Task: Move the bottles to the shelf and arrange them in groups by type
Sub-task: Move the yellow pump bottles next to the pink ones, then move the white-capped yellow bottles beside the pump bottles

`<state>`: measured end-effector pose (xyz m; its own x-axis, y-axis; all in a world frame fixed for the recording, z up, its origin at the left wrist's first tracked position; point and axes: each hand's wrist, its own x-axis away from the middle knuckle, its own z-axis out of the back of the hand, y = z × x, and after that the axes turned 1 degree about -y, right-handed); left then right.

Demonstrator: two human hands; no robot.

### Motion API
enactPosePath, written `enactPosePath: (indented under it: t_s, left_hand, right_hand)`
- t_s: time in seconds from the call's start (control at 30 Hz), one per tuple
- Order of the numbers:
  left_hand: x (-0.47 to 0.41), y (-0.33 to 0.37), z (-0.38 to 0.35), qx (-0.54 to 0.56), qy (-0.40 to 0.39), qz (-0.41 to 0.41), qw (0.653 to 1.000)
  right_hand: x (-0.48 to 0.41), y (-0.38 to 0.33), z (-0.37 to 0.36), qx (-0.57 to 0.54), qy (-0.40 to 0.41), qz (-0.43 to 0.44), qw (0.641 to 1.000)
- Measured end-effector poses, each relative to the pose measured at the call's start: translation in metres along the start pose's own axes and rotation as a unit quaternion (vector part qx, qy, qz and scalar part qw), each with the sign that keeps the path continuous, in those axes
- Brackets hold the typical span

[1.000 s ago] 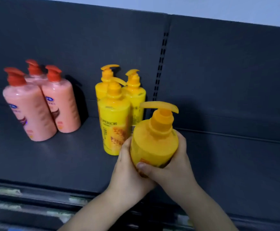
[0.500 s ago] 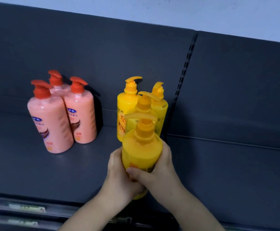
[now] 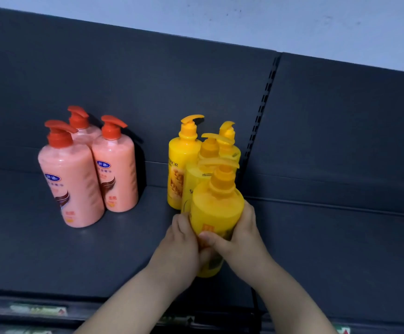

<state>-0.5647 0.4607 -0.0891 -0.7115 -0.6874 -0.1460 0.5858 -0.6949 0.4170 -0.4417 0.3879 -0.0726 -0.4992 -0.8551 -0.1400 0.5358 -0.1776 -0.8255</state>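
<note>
A yellow pump bottle (image 3: 216,210) stands near the front of the dark shelf (image 3: 39,256), gripped from both sides by my left hand (image 3: 180,242) and my right hand (image 3: 244,237). Directly behind it three more yellow pump bottles (image 3: 180,165) stand close together against the back panel. To the left, three pink bottles with red pumps (image 3: 73,177) form their own tight group. The base of the held bottle is partly hidden by my fingers, so whether it touches the shelf is unclear.
A slotted upright rail (image 3: 263,112) divides the back panel just right of the yellow group. The shelf section to the right (image 3: 340,249) holds nothing. Price-label strips (image 3: 39,309) run along the front edge below.
The held yellow bottle has moved left and back toward the yellow group, now standing right in front of it. Both hands stayed wrapped around it, and the camera view shifted.
</note>
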Motion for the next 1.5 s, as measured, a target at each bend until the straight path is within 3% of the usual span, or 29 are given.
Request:
enactPosePath:
  t_s: [0.2,0.33,0.63,0.93,1.5]
  left_hand:
    - [0.003,-0.001,0.008,-0.175,-0.055,0.028,0.983]
    - [0.015,0.004,0.016,-0.247,-0.082,-0.010,0.965]
    - [0.020,0.047,0.019,-0.172,-0.050,-0.128,0.976]
    - [-0.003,0.108,-0.013,-0.111,0.010,-0.246,0.963]
    - [-0.010,0.373,-0.122,-0.099,0.012,-0.344,0.934]
  right_hand:
    - [0.002,0.004,-0.002,0.000,-0.001,-0.004,1.000]
    - [0.010,0.010,-0.006,0.022,-0.023,-0.029,0.999]
    - [0.027,0.009,0.032,0.220,-0.036,0.020,0.975]
    - [0.062,0.038,0.103,0.327,0.037,0.009,0.944]
    - [0.197,0.153,0.349,0.396,0.104,-0.119,0.905]
